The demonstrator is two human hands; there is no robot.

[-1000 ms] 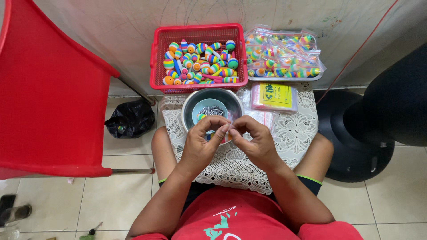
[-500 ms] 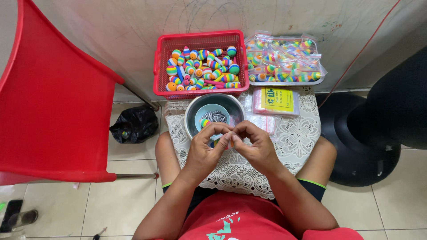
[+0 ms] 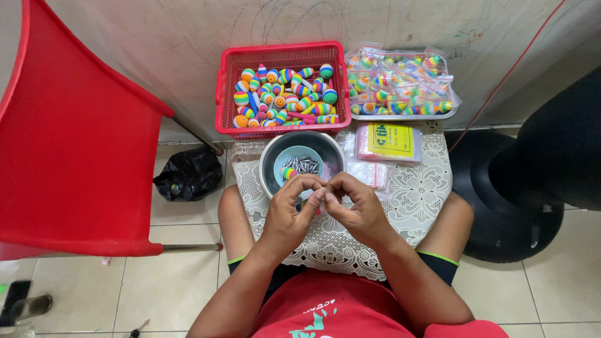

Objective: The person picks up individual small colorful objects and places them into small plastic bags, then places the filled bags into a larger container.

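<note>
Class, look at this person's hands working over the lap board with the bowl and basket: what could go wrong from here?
1. The left hand and right hand pinch something tiny above the white lace cloth; it could drop and be lost.
2. The round metal bowl sits right by the fingers; a nudge might spill it.
3. The red plastic basket of striped floats sits at the far edge and could tip.

Home piecework corner: tiled floor, plastic chair, lace-covered stool.

Red mesh basket, rainbow-striped floats inside. Same stripes in clear bags. Yellow label packet. White lace-pattern cloth. Grey metal bowl, pale blue dish. Red chair. Black bag.
</note>
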